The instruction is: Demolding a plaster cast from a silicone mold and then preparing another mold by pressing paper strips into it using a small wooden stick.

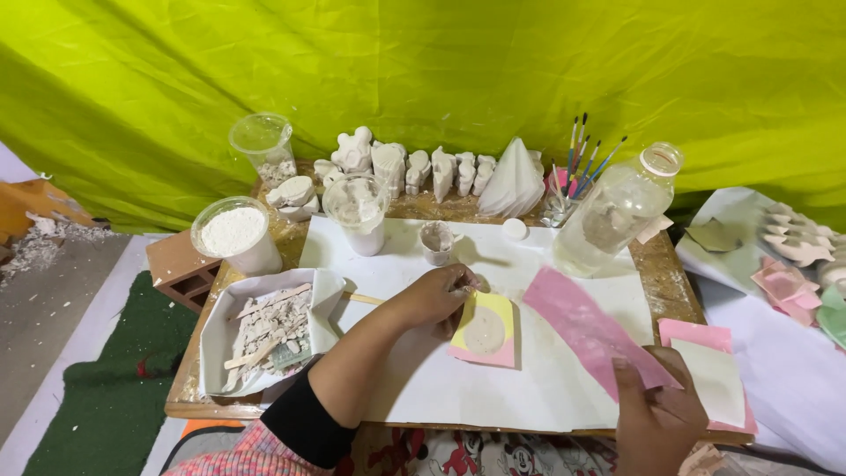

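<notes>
Wet plaster filling the yellow-and-pink mould (484,330) on the table (458,388) could slop over if the left hand (438,295), pinching a small stick at its rim, jolts it while the right hand (654,407) grips the pink sheet (583,328).

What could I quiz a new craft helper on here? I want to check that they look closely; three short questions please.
1. True or false: the left hand touches the yellow and pink mould.
2. What does the right hand hold: A a paintbrush, B the pink sheet, C the glass bottle?
3. What fills the tub at the table's left?

Key: 1 true. 2 B. 3 white powder.
</notes>
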